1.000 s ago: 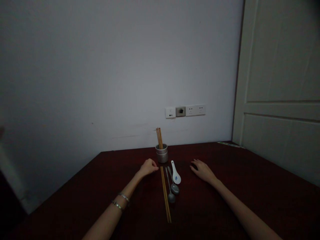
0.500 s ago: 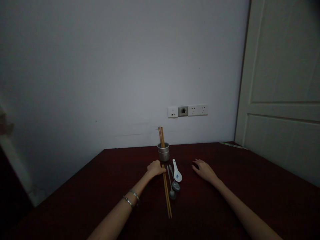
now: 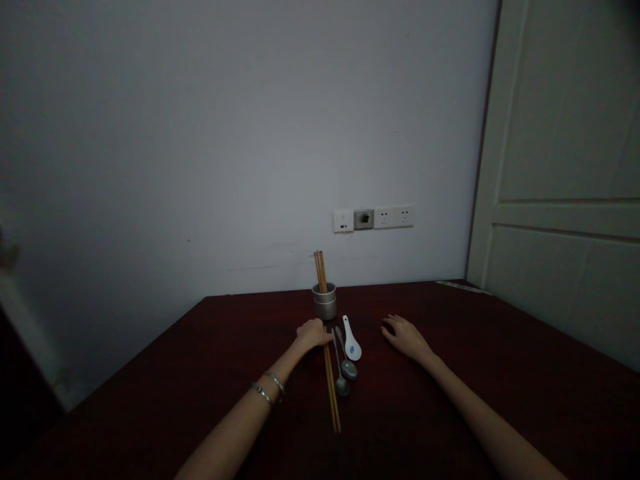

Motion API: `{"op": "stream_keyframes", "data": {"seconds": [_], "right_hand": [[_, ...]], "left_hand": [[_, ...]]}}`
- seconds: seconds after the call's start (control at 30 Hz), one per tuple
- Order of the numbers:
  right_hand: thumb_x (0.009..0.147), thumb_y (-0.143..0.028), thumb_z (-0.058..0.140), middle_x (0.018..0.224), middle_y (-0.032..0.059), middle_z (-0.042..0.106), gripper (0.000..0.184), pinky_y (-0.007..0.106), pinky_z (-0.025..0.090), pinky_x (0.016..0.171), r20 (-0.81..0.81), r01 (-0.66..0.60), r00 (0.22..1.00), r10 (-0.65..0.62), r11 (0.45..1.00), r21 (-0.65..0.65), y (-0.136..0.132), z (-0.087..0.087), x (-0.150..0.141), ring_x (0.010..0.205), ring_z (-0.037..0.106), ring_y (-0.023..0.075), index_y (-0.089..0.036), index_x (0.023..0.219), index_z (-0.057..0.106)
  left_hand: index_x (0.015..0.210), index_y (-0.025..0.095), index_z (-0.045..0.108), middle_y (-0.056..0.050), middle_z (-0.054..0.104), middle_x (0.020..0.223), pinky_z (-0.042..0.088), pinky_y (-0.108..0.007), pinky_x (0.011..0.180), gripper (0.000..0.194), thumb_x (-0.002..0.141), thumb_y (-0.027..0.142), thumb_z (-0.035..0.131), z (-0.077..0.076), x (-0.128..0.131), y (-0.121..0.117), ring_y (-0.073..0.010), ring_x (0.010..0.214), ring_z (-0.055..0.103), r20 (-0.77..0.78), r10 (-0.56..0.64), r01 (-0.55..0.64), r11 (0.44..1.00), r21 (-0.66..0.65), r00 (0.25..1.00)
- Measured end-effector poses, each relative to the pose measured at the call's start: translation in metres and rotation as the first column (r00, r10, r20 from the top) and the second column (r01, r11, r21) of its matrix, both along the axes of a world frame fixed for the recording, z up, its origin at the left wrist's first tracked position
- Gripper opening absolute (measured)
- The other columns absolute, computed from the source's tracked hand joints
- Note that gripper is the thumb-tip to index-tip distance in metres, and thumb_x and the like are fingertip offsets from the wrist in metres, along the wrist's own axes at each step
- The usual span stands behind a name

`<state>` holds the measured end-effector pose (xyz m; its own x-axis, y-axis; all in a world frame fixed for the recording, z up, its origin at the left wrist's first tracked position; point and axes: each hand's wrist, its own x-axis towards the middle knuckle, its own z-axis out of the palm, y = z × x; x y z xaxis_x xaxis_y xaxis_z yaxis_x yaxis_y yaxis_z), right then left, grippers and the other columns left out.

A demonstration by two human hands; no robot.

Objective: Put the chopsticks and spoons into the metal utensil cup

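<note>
Left hand [image 3: 314, 332], frame centre: thumb lies across the upper ends of two slender tan wooden chopsticks [image 3: 331, 395], lower centre; the other fingertips are hidden, so a pinch cannot be confirmed. Chopsticks should be light, stiff, prone to rolling; grasp near mid-length. Right hand [image 3: 407, 337], right of centre: fingers slightly spread, apparently unloaded. Dimness obscures the dark red tabletop [image 3: 410, 413].
</note>
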<state>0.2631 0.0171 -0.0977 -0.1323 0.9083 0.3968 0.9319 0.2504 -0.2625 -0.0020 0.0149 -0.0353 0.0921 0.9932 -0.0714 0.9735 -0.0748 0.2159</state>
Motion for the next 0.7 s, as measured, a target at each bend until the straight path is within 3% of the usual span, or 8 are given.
{"op": "stream_keyframes", "data": {"seconds": [0.23,0.5,0.7], "right_hand": [[0.080,-0.036,0.039,0.119,0.0173,0.053,0.046,0.036,0.031,0.098,0.013,0.002,1.000,-0.002,1.000,0.003,-0.004,0.004,-0.002,0.114,0.046,0.0259,-0.007,0.110,0.058],[0.080,-0.038,0.039,0.119,0.0173,0.052,0.047,0.036,0.031,0.098,0.021,0.011,1.000,-0.010,1.000,-0.002,-0.002,0.003,-0.001,0.114,0.045,0.0259,-0.007,0.110,0.058],[0.080,-0.037,0.040,0.119,0.0163,0.053,0.046,0.036,0.031,0.098,-0.009,-0.007,1.000,0.007,1.000,-0.007,0.000,0.001,0.000,0.115,0.044,0.0252,-0.008,0.110,0.059]], "left_hand": [[0.090,0.018,0.063,-0.011,0.065,0.097,0.048,-0.032,0.070,0.040,0.066,0.049,0.053,-0.001,0.003,-0.001,-0.0276,0.090,0.060,-0.039,0.030,-0.029,0.999,0.039,0.999],[0.088,0.017,0.063,-0.012,0.065,0.095,0.047,-0.030,0.067,0.037,0.065,0.045,0.054,0.001,0.001,-0.005,-0.0267,0.089,0.061,0.024,0.041,-0.043,0.996,0.081,0.999],[0.084,0.015,0.064,-0.012,0.066,0.090,0.044,-0.024,0.061,0.030,0.065,0.036,0.056,0.018,-0.002,-0.004,-0.0224,0.083,0.062,0.083,0.030,-0.043,0.987,0.157,0.996]]}}
